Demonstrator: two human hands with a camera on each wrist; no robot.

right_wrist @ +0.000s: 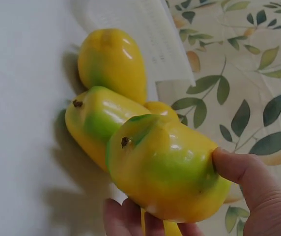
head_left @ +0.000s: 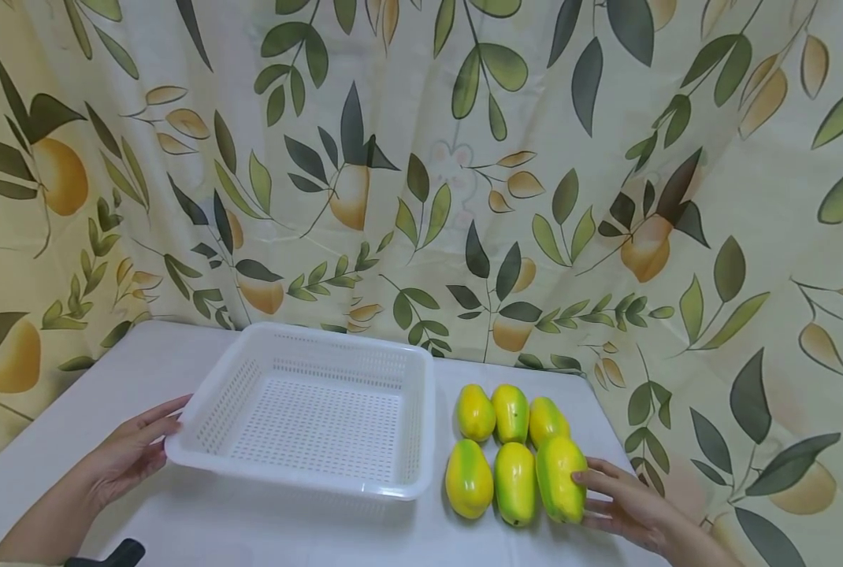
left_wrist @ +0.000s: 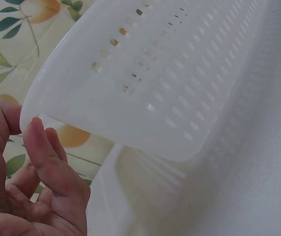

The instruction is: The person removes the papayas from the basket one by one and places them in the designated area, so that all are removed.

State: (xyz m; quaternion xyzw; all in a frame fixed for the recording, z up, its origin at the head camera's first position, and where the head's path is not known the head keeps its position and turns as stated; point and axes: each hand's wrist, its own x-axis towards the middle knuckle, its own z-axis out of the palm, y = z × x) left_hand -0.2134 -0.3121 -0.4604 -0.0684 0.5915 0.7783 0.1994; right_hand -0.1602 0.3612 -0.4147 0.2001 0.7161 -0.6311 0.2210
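My left hand [head_left: 134, 449] pinches the rim at the near left corner of a white plastic basket [head_left: 301, 487] with slotted walls. In the left wrist view, thumb and fingers [left_wrist: 44, 152] meet around that rim, and a shadow lies beneath the basket [left_wrist: 116, 108]. At the right, my right hand [head_left: 627, 500] grips a yellow-green papaya [head_left: 561, 479] from its right side. The right wrist view shows the thumb [right_wrist: 248, 172] on one side of this papaya [right_wrist: 170, 172] and fingers underneath; it is held above the others.
Several more papayas [head_left: 469, 479] lie in two rows on the white-covered table [head_left: 251, 520], right of the basket. A curtain [head_left: 407, 197] printed with leaves and fruit hangs behind the table and along its sides. A black object [head_left: 113, 554] shows near the left forearm.
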